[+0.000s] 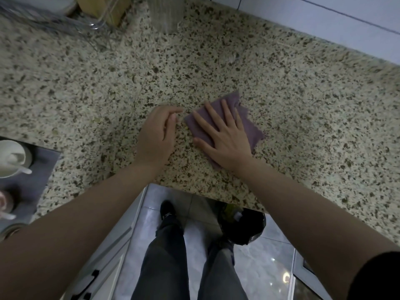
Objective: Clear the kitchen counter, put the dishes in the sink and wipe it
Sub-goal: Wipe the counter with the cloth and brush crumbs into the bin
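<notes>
A purple cloth lies flat on the speckled granite counter, near its front edge. My right hand presses on the cloth with straight, spread fingers. My left hand hovers or rests just left of the cloth, fingers loosely curled, holding nothing. At the far left the sink holds a white bowl with a white spoon, and other dishes below it.
A clear ribbed glass container and a wooden block stand at the counter's back, with a wire rack at the back left. A white tiled wall runs along the back right. A black bin sits on the floor by my feet.
</notes>
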